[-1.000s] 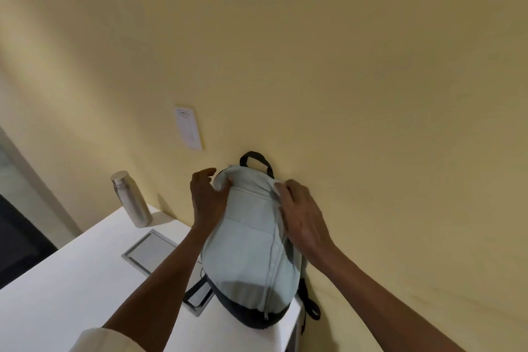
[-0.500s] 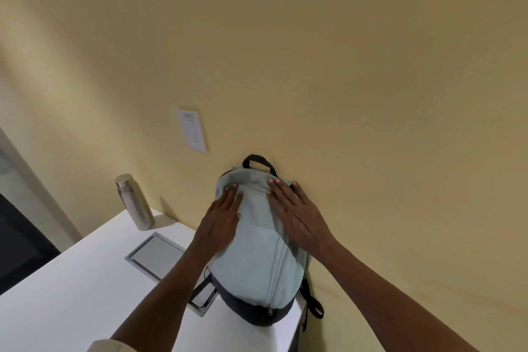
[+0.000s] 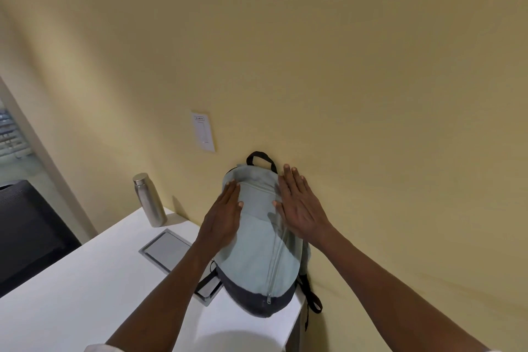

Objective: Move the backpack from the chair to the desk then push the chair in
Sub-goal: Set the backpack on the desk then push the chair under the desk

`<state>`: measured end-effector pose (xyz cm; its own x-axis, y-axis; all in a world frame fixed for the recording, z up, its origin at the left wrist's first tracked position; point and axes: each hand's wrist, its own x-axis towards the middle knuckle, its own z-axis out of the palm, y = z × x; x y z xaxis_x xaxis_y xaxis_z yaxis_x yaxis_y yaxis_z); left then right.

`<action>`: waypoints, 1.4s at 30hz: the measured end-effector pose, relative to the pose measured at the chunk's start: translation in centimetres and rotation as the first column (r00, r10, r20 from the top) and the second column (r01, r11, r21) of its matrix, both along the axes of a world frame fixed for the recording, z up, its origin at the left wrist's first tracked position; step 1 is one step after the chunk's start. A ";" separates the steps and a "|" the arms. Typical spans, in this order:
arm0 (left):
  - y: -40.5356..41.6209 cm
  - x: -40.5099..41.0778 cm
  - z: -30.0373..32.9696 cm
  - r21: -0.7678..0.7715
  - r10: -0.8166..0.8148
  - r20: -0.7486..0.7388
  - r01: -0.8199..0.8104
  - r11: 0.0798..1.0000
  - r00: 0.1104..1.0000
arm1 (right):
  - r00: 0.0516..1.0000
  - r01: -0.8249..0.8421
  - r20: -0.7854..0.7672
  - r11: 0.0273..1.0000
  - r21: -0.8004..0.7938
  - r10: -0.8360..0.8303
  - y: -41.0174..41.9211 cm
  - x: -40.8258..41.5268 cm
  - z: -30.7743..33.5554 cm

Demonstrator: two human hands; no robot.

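Observation:
A pale blue-grey backpack (image 3: 258, 248) with a dark base and a black top loop stands upright on the right end of the white desk (image 3: 85, 288), leaning against the yellow wall. My left hand (image 3: 224, 218) lies flat on the bag's upper left front, fingers straight. On the upper right my right hand (image 3: 298, 204) is also flat, its fingertips reaching up beside the black loop. Neither hand grips the fabric. A black strap hangs off the desk's right edge. At the far left the dark back of a chair (image 3: 25, 226) shows.
A steel bottle (image 3: 150, 199) stands at the back of the desk by the wall. A grey metal cable hatch (image 3: 168, 248) is set into the desktop, partly under the bag. A white wall plate (image 3: 203, 131) is above.
Both hands went from pinching the bag's top to lying flat on its front. The view has drifted, so the bag sits a little lower and the chair now shows at the left.

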<state>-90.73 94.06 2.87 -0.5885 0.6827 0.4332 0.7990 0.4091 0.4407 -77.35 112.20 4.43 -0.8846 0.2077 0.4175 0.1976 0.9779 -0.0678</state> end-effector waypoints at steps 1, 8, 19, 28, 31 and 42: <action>-0.1 0.6 0.2 -0.003 0.014 0.013 -0.014 1.000 1.000 | 1.000 0.005 0.007 1.000 -0.019 -0.005 0.1 0.3 0.1; 0.1 6.9 1.3 0.001 0.111 0.069 -0.111 0.994 0.991 | 0.998 -0.059 0.000 0.994 -0.090 0.059 1.6 4.4 1.1; 1.9 19.7 2.9 -0.048 0.234 0.046 -0.231 0.972 0.971 | 0.991 -0.119 0.052 0.987 -0.110 0.126 3.8 15.5 0.5; -1.3 28.8 4.3 -0.101 0.314 -0.023 -0.315 0.944 0.949 | 0.988 -0.141 0.036 0.976 -0.164 0.149 2.8 23.1 0.7; -2.7 31.0 4.7 -0.090 0.335 -0.019 -0.335 0.938 0.942 | 0.990 -0.138 0.017 0.979 -0.149 0.142 2.4 25.5 1.1; -7.7 40.4 5.5 -0.111 0.292 -0.043 -0.295 0.949 0.955 | 0.998 -0.068 -0.005 0.988 -0.140 0.068 -1.8 36.2 2.3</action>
